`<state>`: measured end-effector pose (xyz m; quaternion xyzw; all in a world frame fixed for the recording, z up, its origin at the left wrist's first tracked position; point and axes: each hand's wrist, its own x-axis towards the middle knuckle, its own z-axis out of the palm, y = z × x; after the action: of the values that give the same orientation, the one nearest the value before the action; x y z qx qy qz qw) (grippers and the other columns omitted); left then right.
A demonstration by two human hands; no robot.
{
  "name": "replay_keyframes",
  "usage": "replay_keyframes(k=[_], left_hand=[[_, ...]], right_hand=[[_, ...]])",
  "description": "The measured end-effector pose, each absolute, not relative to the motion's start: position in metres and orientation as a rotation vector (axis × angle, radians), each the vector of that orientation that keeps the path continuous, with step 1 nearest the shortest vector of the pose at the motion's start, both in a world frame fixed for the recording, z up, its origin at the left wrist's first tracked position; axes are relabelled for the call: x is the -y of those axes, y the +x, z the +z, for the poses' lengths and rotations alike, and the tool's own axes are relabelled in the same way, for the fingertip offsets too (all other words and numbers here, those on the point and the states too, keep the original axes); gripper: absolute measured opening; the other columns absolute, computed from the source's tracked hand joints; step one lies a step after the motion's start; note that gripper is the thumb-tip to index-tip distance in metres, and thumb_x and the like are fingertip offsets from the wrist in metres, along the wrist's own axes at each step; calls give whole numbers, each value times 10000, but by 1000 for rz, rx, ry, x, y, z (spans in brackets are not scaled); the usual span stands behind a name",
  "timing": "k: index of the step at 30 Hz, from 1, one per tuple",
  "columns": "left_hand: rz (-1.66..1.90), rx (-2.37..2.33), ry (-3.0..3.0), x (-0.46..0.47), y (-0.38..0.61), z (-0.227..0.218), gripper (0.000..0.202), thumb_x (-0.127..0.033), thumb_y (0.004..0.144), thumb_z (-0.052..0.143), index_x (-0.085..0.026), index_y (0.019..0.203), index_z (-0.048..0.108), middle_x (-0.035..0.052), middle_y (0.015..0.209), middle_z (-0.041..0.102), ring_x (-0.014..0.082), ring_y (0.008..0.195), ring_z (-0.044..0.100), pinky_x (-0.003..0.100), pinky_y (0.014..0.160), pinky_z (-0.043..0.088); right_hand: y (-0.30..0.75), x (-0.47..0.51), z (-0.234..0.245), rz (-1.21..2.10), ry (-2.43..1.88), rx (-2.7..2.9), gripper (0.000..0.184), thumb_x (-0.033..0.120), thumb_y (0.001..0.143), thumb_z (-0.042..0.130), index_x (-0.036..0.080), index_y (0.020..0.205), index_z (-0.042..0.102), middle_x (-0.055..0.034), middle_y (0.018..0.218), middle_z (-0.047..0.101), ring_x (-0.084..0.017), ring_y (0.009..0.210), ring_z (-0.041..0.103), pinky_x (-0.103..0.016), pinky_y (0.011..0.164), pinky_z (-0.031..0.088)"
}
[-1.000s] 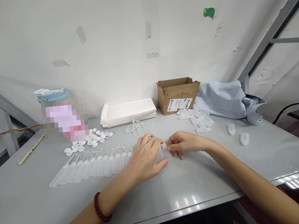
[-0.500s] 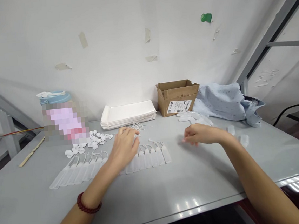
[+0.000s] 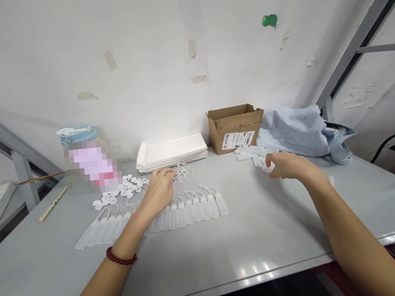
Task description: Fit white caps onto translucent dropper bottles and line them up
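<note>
My left hand [image 3: 158, 187] hovers palm down with its fingers bent together. Its fingertips reach the near edge of a small tangle of white strings [image 3: 183, 171], and whatever they pinch is hidden. My right hand [image 3: 285, 164] closes thumb and fingers on a translucent plastic sleeve [image 3: 267, 165] at the edge of a loose group of such pieces [image 3: 245, 154]. Below my left hand runs a row of flat translucent sleeves [image 3: 197, 210], each with a white string loop at its top. My left forearm covers the middle of this row.
White plastic clips [image 3: 130, 186] lie in a heap at left, beside a blue-lidded container [image 3: 77, 134] whose body is blurred out. Behind are a stack of white envelopes [image 3: 173, 150], a cardboard box [image 3: 233, 133] and pale blue cloth [image 3: 294, 134]. A thin stick [image 3: 52, 204] lies far left.
My right hand has moved right and taken hold of a translucent sleeve. My left hand's fingers have drawn together near the strings. The view has shifted slightly.
</note>
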<state>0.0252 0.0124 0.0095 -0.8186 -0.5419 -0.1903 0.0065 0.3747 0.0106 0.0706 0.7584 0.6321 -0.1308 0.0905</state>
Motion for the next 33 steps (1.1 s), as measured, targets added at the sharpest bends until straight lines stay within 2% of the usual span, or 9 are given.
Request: replay_keyframes(k=[6, 13, 18, 22, 26, 33], left_hand=[[-557, 1707, -2538, -15, 14, 7, 379, -84, 799, 364, -132, 1040, 654, 124, 1165, 621, 309, 1129, 475, 471, 942, 423], [-502, 1731, -2536, -16, 7, 8, 396, -76, 778, 361, -139, 1041, 650, 116, 1129, 643, 304, 1103, 495, 483, 919, 435], [-450, 1738, -2570, -14, 8, 0, 410, -69, 747, 387, -168, 1044, 652, 87, 1140, 651, 298, 1120, 508, 447, 920, 446], [-460, 1739, -2583, -13, 10, 1, 379, -72, 759, 375, -178, 972, 671, 98, 1061, 679, 293, 1082, 539, 431, 896, 462], [-519, 1747, -2565, -12, 11, 8, 373, -83, 782, 361, -173, 971, 670, 100, 1001, 694, 279, 1016, 570, 424, 887, 468], [-690, 1783, -2488, -12, 14, 17, 379, -138, 832, 321, -122, 1044, 635, 124, 1091, 671, 275, 1092, 556, 432, 964, 428]], right_hand=[[374, -12, 67, -515, 2181, -1888, 158, 92, 605, 574, 203, 718, 572, -37, 657, 666, -202, 659, 634, -271, 523, 386], [391, -23, 56, -289, 2278, -1874, 277, 158, 605, 582, 196, 879, 590, -88, 841, 658, -266, 831, 615, -289, 541, 380], [397, -26, 51, -258, 2278, -1869, 253, 183, 612, 606, 196, 864, 585, -83, 838, 648, -241, 780, 610, -278, 524, 383], [395, -25, 52, -181, 2321, -1862, 295, 213, 641, 608, 186, 935, 593, -122, 943, 636, -279, 856, 599, -294, 545, 393], [393, -24, 54, -187, 2314, -1860, 179, 227, 663, 612, 192, 838, 617, -121, 946, 641, -283, 864, 604, -296, 554, 393], [386, -22, 53, -214, 2288, -1905, 105, 206, 667, 586, 189, 767, 613, -122, 928, 647, -268, 835, 602, -298, 556, 372]])
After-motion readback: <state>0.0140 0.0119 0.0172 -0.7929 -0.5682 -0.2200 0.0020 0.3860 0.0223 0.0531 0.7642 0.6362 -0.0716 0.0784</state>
